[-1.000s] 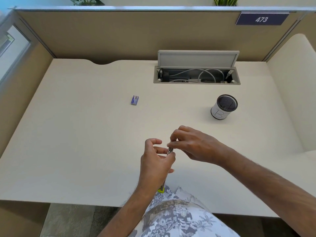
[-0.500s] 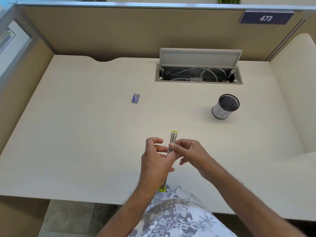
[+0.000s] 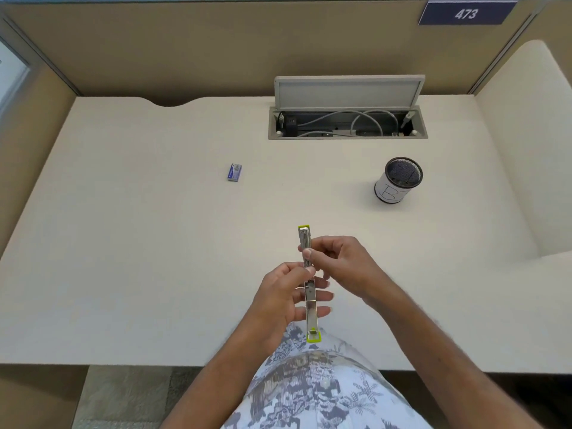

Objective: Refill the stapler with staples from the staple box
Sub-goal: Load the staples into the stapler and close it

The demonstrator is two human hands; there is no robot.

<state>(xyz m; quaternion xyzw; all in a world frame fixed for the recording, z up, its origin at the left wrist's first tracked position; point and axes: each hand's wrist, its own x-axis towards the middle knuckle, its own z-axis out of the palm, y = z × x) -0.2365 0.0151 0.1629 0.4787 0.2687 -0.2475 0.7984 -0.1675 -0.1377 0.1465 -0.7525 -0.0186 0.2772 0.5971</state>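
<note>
1. The stapler (image 3: 309, 283) is swung fully open into 1 long strip, lime-green at both ends, and held in the air above the near edge of the surface (image 3: 154, 258). It points away from the person.
2. The left hand (image 3: 286, 300) cradles the nearer half. Its fingers (image 3: 312, 311) are wrapped narrowly around the metal rail, with the thumb pressing near the hinge.
3. The right hand (image 3: 343, 267) pinches the farther half between thumb and fingers, closed on the metal just past the hinge.
4. The step in hand looks like opening and checking the magazine. Whether any staples sit in the channel is too small to tell.
5. The staple box (image 3: 234, 172), small and blue, lies on the surface well apart from both hands, toward the far left. It looks untouched, so the refill itself is not yet begun.
6. The next move calls for 1 hand to let go and reach for the box while the other keeps the stapler open and the channel facing up. The left hand already carries most of it, so the right seems the one to free.
7. A labelled mesh cup (image 3: 399, 181) stands to the far right, clear of that reach.
</note>
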